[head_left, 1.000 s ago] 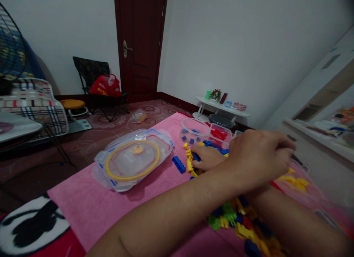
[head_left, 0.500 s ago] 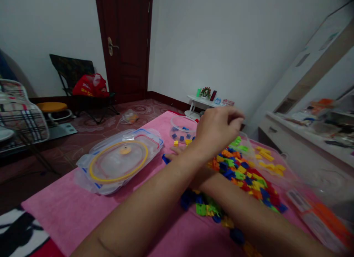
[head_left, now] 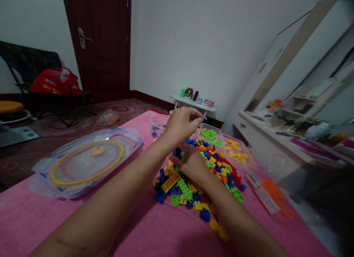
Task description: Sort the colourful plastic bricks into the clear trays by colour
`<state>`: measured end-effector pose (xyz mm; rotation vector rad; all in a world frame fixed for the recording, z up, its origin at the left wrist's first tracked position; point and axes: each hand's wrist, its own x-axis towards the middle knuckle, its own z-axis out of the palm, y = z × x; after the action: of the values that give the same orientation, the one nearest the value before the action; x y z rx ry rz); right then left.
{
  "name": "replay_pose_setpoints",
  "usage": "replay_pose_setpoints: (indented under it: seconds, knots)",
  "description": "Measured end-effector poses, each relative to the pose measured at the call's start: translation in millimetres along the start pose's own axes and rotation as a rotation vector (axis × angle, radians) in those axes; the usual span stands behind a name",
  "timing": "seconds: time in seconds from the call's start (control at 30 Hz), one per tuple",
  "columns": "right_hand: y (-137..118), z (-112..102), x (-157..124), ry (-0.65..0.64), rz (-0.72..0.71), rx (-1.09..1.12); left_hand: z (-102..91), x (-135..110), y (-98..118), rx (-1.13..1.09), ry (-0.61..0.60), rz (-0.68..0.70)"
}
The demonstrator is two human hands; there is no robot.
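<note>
A heap of red, blue, yellow, green and orange toy bricks [head_left: 221,168] lies on a pink cloth [head_left: 155,231]. My right hand [head_left: 190,164] rests on the heap's left side, its fingers curled down among the bricks by a blue one. My left hand [head_left: 181,123] hovers above the heap's far edge, fingertips pinched together; I cannot make out anything in them. Just beyond it stand a clear tub of green bricks [head_left: 210,133], a clear tub of yellow bricks [head_left: 235,153] and a round clear bowl [head_left: 155,124] with a few blue pieces.
A stack of clear lids [head_left: 83,161], one with a yellow ring, lies to the left on the cloth. A clear tub with orange pieces [head_left: 268,192] sits to the right. Behind are a small white table [head_left: 193,102], a white dresser [head_left: 265,139], a dark door and a folding chair.
The view has swung right. My left hand rose and moved in over the tubs. My right hand drew back from the yellow bricks near the bowl onto the mixed heap.
</note>
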<state>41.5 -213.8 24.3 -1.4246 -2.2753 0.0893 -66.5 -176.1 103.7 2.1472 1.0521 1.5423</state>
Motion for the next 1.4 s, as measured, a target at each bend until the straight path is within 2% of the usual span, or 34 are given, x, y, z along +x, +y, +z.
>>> replay_pose_setpoints:
  seconds: [0.13, 0.2, 0.27, 0.33, 0.4, 0.47, 0.57, 0.7, 0.8, 0.9, 1.0, 1.13, 1.3, 1.4]
  knots:
    - [30.3, -21.6, -20.0, 0.353, 0.128, 0.282, 4.4, -0.9, -8.3, 0.089, -0.113, -0.037]
    - [45.8, -34.2, -26.0, 0.442, 0.200, 0.366, 8.5, -2.5, -12.5, 0.120, -0.191, -0.038]
    - [58.3, -48.8, -30.0, 0.498, 0.249, 0.427, 13.6, -5.7, -14.4, 0.143, -0.345, -0.030]
    - [66.1, -63.5, -32.8, 0.533, 0.290, 0.484, 20.2, -11.1, -13.2, 0.166, -0.543, -0.012]
    - [69.8, -75.1, -34.9, 0.541, 0.326, 0.529, 28.9, -19.0, -9.8, 0.226, -0.679, 0.011]
    - [71.5, -81.0, -36.1, 0.525, 0.336, 0.552, 39.5, -28.9, -6.5, 0.345, -0.707, 0.041]
    - [74.6, -78.9, -36.4, 0.487, 0.322, 0.575, 55.2, -43.0, -4.9, 0.510, -0.687, 0.114]
    - [80.6, -68.2, -35.0, 0.435, 0.319, 0.575, 63.3, -48.3, -8.0, 0.517, -0.682, 0.139]
    - [81.8, -65.5, -34.3, 0.421, 0.308, 0.560, 58.6, -40.2, -11.5, 0.379, -0.629, 0.078]
    - [78.0, -67.6, -34.2, 0.452, 0.294, 0.595, 52.2, -29.1, -14.3, 0.139, -0.583, -0.067]
    - [70.6, -69.3, -34.2, 0.463, 0.282, 0.642, 50.1, -23.1, -14.9, -0.240, -0.581, -0.313]
    - [60.5, -67.6, -33.9, 0.416, 0.236, 0.663, 52.6, -22.9, -12.8, -0.647, -0.494, -0.631]
    - [59.0, -59.7, -32.8, 0.381, 0.177, 0.503, 55.2, -21.7, -13.0, -0.924, -0.470, -0.846]
    - [61.8, -52.3, -32.0, 0.396, 0.109, 0.368, 57.0, -24.4, -15.1, -1.026, -0.526, -0.870]
